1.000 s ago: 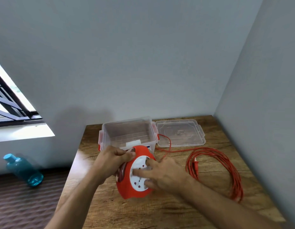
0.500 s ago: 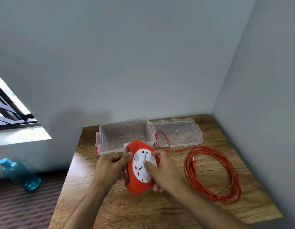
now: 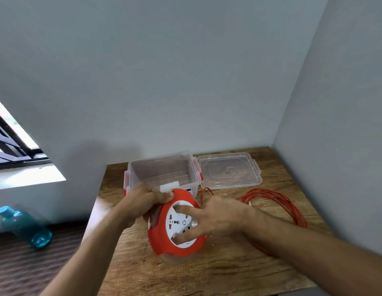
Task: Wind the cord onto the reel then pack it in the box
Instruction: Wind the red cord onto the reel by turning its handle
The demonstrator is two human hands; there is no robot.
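An orange cord reel [image 3: 162,242] with a white socket face stands tilted above the wooden table [image 3: 207,272]. My left hand [image 3: 141,202] grips its upper left rim, thumb on the orange edge. My right hand [image 3: 215,218] lies on the white face with fingers spread, fingertips set in its recesses. The orange cord [image 3: 290,208] lies in loose coils on the table to the right, one strand running to the reel behind my right hand. The clear box [image 3: 164,169] stands open behind the reel.
The box's clear lid [image 3: 228,171] lies flat to the right of the box. Grey walls close the back and right of the table. A teal bottle [image 3: 25,227] lies on the floor at the left, below a window.
The white face has turned under my right hand, whose fingers have shifted from its right side to across it. My left hand kept its grip on the rim.
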